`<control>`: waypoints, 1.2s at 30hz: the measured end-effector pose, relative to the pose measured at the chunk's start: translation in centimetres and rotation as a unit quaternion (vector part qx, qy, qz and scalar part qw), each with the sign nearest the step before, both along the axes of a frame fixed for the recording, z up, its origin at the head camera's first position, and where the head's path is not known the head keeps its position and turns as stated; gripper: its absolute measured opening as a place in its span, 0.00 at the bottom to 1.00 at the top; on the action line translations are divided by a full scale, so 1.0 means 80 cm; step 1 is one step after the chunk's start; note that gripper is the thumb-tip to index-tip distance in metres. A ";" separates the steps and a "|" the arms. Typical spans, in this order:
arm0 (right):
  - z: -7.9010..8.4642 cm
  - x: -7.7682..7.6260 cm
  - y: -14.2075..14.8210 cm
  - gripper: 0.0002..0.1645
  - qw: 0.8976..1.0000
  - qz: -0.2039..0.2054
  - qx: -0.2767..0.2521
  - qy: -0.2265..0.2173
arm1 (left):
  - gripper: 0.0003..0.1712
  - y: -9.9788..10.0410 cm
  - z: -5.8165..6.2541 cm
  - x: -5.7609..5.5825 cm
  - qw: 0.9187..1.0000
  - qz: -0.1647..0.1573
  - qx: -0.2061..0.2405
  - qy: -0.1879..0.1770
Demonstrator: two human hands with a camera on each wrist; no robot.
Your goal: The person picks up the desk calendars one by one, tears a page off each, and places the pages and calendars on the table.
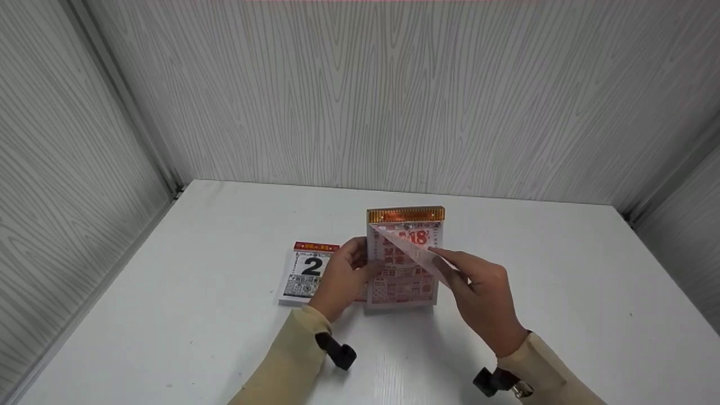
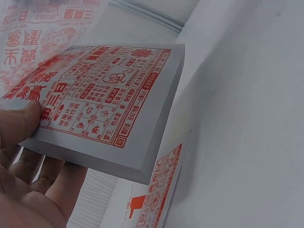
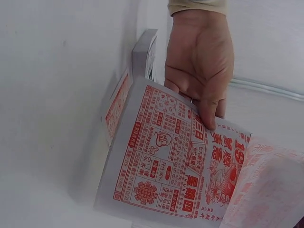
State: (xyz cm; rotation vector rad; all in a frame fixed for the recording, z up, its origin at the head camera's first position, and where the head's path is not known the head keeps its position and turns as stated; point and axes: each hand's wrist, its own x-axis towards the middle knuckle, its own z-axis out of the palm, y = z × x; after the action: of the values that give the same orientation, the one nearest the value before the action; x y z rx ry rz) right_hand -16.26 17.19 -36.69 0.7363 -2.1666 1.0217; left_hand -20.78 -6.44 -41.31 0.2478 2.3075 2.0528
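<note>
My left hand (image 1: 343, 275) grips a thick tear-off calendar (image 1: 402, 295) by its left edge, thumb on the printed face and fingers underneath. A gold-and-orange band (image 1: 406, 215) binds the calendar's top, and its pages are printed in red, with 18 on the page below. Between thumb and fingers, my right hand (image 1: 484, 289) pinches the thin top sheet (image 1: 413, 253) at its right side. This sheet is peeled up in a diagonal fold, its upper left still near the band. The left wrist view shows the lifted sheet (image 2: 47, 33) curving above the pad.
On the white table (image 1: 225, 326), a second calendar (image 1: 306, 273) with a red band and a black 2 lies left, partly behind my left hand. A loose red-printed sheet (image 2: 161, 185) lies under the held calendar. Grey wood-grain panels (image 1: 360, 101) stand behind and at both sides.
</note>
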 end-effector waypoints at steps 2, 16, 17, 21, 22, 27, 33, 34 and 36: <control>0.002 -0.002 0.001 0.14 0.999 0.007 -0.026 -0.021 | 0.24 0.000 0.000 0.000 1.000 -0.007 0.006 0.002; 0.012 -0.014 0.012 0.10 0.983 -0.057 -0.105 -0.137 | 0.23 0.002 0.001 0.000 0.999 -0.026 0.023 -0.001; 0.012 -0.015 0.013 0.10 0.983 -0.059 -0.107 -0.139 | 0.23 0.002 0.001 0.000 0.999 -0.026 0.023 0.000; 0.012 -0.017 0.016 0.11 0.981 -0.053 -0.120 -0.145 | 0.22 0.002 0.000 0.000 0.999 -0.030 0.029 0.000; 0.011 -0.017 0.017 0.11 0.980 -0.048 -0.124 -0.146 | 0.22 0.002 0.000 0.000 0.999 -0.032 0.031 0.000; 0.011 -0.020 0.022 0.11 0.977 -0.041 -0.144 -0.153 | 0.22 0.003 -0.001 -0.001 0.999 -0.036 0.036 -0.002; 0.011 -0.022 0.025 0.12 0.974 -0.048 -0.152 -0.161 | 0.23 0.002 -0.001 -0.001 0.999 -0.038 0.037 -0.007; 0.011 -0.022 0.025 0.12 0.974 -0.050 -0.151 -0.159 | 0.23 0.002 -0.001 0.000 0.999 -0.038 0.037 -0.009; 0.011 -0.021 0.026 0.11 0.975 -0.054 -0.149 -0.155 | 0.23 0.002 -0.001 0.000 0.998 -0.040 0.040 -0.008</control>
State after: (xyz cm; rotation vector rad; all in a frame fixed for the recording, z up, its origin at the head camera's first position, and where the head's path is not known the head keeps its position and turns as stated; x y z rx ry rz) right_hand -17.94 19.30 -35.80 0.3315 -2.2072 1.4398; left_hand -20.77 -6.29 -41.40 0.3190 2.1711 2.1039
